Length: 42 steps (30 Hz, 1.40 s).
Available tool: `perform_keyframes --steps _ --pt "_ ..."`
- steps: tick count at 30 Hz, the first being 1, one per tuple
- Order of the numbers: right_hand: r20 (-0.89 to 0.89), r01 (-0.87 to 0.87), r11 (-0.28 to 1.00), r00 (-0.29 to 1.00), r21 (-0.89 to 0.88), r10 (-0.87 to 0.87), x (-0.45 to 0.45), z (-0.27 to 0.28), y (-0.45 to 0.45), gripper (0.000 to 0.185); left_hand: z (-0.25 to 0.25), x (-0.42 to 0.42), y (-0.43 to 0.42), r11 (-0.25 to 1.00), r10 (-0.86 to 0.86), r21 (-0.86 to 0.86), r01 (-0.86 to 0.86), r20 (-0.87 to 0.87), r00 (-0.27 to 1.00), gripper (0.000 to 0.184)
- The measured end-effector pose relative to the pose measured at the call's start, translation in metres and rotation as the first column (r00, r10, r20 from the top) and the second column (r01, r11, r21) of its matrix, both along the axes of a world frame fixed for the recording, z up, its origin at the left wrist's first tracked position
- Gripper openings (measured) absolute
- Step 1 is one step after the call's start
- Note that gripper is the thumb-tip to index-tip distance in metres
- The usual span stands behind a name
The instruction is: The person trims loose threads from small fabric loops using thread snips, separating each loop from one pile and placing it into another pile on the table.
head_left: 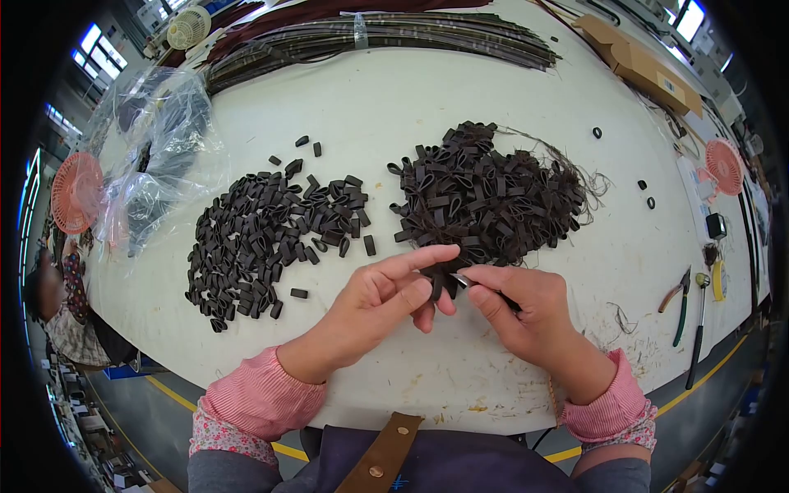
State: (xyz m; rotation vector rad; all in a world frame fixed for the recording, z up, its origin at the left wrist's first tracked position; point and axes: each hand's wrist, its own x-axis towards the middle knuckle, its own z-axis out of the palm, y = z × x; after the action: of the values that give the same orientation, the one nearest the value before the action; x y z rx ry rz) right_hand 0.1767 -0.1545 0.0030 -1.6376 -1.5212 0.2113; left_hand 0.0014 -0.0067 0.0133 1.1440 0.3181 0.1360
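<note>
My left hand (374, 300) pinches a small dark strap loop (439, 285) between thumb and fingers, index finger stretched out over it. Closed round a small tool with a shiny metal tip (463, 281), my right hand (530, 311) holds that tip against or very close to the loop. The tool's exact kind is hidden by the fingers. Just beyond both hands lies a heap of dark loops with loose threads (485, 197). To the left spreads a second pile of dark loops (246, 238), with fewer threads showing.
A long bundle of dark strips (386, 37) lies along the far side. Clear plastic bags (156, 156) and a pink fan (76, 193) are at left. Pliers (680, 304), a hammer-like tool (699, 329) and a cardboard box (637, 66) lie at right. Another person sits at far left.
</note>
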Motion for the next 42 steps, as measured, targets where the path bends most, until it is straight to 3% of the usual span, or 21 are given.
perform_keyframes --steps 3,4,5,7,8,10,12,14,15,21,22,24,25,26,27,28,30,34,37,39,42 --pt "-0.131 0.07 0.997 0.989 0.021 -0.066 -0.001 0.004 0.001 0.02 -0.002 -0.003 0.015 0.871 0.324 0.379 -0.313 0.037 0.945 0.033" --pt "-0.129 0.047 0.996 0.99 -0.071 -0.056 0.001 0.008 0.0 0.024 -0.006 -0.004 0.022 0.871 0.323 0.379 -0.312 0.037 0.946 0.033" --pt "-0.127 0.024 0.986 0.991 -0.162 -0.045 0.001 0.01 -0.001 0.027 -0.01 -0.006 0.029 0.558 0.455 0.72 -0.413 0.151 0.878 0.032" --pt "-0.089 -0.006 0.989 0.996 -0.15 -0.007 -0.001 0.008 -0.002 0.03 -0.011 -0.007 0.031 0.196 0.527 0.866 -0.46 0.303 0.794 0.034" --pt "-0.049 -0.035 0.99 0.998 -0.139 0.028 -0.002 0.006 -0.001 0.034 -0.008 -0.006 0.028 0.195 0.527 0.866 -0.461 0.304 0.794 0.034" --pt "-0.041 -0.038 0.995 0.999 -0.089 0.034 -0.004 0.006 0.0 0.036 -0.006 -0.002 0.016 0.418 0.344 0.867 -0.27 0.124 0.931 0.027" --pt "-0.167 -0.002 0.988 0.986 -0.153 -0.024 -0.005 0.013 -0.001 0.033 -0.014 0.001 0.006 0.366 0.268 0.906 -0.21 0.113 0.957 0.024" --pt "-0.206 0.017 0.989 0.977 -0.148 -0.048 0.0 0.006 -0.001 0.032 -0.011 0.008 -0.005 0.082 0.151 0.991 -0.102 0.089 0.985 0.03" --pt "-0.244 0.036 0.989 0.967 -0.146 -0.071 0.001 0.003 -0.001 0.031 -0.009 0.012 -0.009 0.009 0.151 0.994 -0.106 0.104 0.983 0.029" --pt "-0.234 0.015 0.993 0.971 -0.116 -0.042 0.0 0.002 0.0 0.03 -0.023 0.011 -0.004 -0.058 0.097 0.984 -0.17 0.175 0.98 0.026" --pt "-0.233 0.015 0.993 0.972 -0.116 -0.042 0.0 0.002 -0.001 0.03 -0.021 0.009 -0.005 -0.057 0.097 0.984 -0.171 0.176 0.98 0.026" --pt "-0.238 0.029 0.993 0.97 -0.113 -0.055 0.001 0.002 -0.001 0.03 -0.014 0.004 -0.008 0.487 0.161 0.872 -0.053 -0.03 0.986 0.021" --pt "-0.238 0.029 0.993 0.97 -0.113 -0.055 0.002 0.002 -0.001 0.03 -0.012 0.003 -0.007 0.487 0.161 0.872 -0.053 -0.03 0.987 0.021" --pt "-0.248 0.035 0.993 0.967 -0.108 -0.061 0.002 0.003 -0.001 0.03 -0.011 0.002 -0.006 0.753 0.103 0.657 0.015 -0.14 0.985 0.019" --pt "-0.258 0.041 0.994 0.964 -0.104 -0.067 0.002 0.004 -0.002 0.03 -0.009 0.001 -0.004 0.929 0.012 0.362 0.072 -0.224 0.974 0.016" --pt "-0.257 0.042 0.994 0.964 -0.104 -0.067 0.003 0.004 -0.002 0.03 -0.006 0.001 -0.003 0.929 0.011 0.362 0.072 -0.224 0.975 0.016" --pt "-0.262 0.037 0.992 0.963 -0.124 -0.068 0.003 0.005 -0.002 0.031 -0.002 0.0 0.0 0.989 -0.14 -0.073 0.129 -0.176 0.974 0.012" --pt "-0.306 0.046 0.995 0.949 -0.093 -0.072 0.002 0.013 -0.004 0.032 -0.002 0.0 -0.001 0.985 -0.156 -0.105 0.139 -0.17 0.973 0.023" --pt "-0.286 0.057 0.979 0.952 -0.194 -0.112 0.005 0.016 -0.007 0.034 -0.005 0.001 -0.002 0.992 -0.11 -0.077 0.102 -0.106 0.988 0.041" --pt "-0.288 -0.004 0.995 0.957 -0.098 -0.025 0.006 0.016 -0.007 0.031 -0.007 0.001 -0.002 0.998 -0.019 -0.057 0.015 -0.062 0.998 0.055" --pt "-0.148 -0.058 0.998 0.987 -0.027 0.054 0.005 0.015 -0.005 0.025 -0.003 0.0 -0.003 0.998 0.031 -0.046 -0.033 -0.033 0.999 0.051"
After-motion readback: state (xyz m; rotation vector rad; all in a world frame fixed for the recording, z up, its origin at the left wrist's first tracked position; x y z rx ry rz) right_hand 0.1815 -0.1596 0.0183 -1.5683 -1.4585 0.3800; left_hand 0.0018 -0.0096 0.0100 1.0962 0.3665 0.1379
